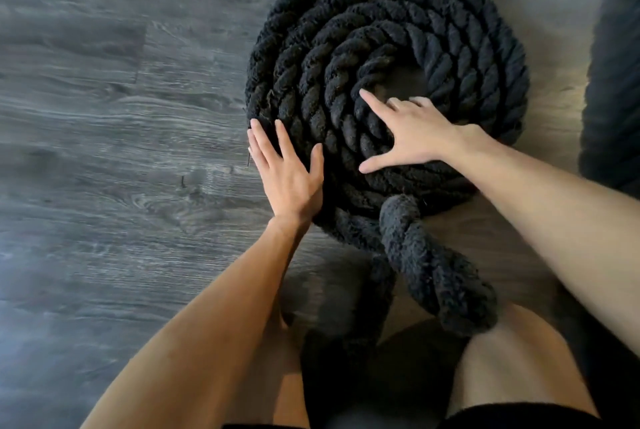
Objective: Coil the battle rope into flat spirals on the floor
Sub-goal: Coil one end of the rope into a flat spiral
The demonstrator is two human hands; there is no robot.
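Note:
A thick black battle rope lies in a flat spiral of several turns on the grey wood floor, with a small open hole at its middle. My left hand lies flat with straight fingers against the spiral's outer left edge. My right hand rests spread on the inner turns, the index finger pointing toward the hole, the other fingertips curling at its rim. A loose length of the rope leaves the spiral's near edge and runs toward my knees.
The grey wood-look floor stretches wide to the left. A second dark rope mass stands at the right edge of view. My bare knees and dark shorts fill the bottom centre, close to the loose rope.

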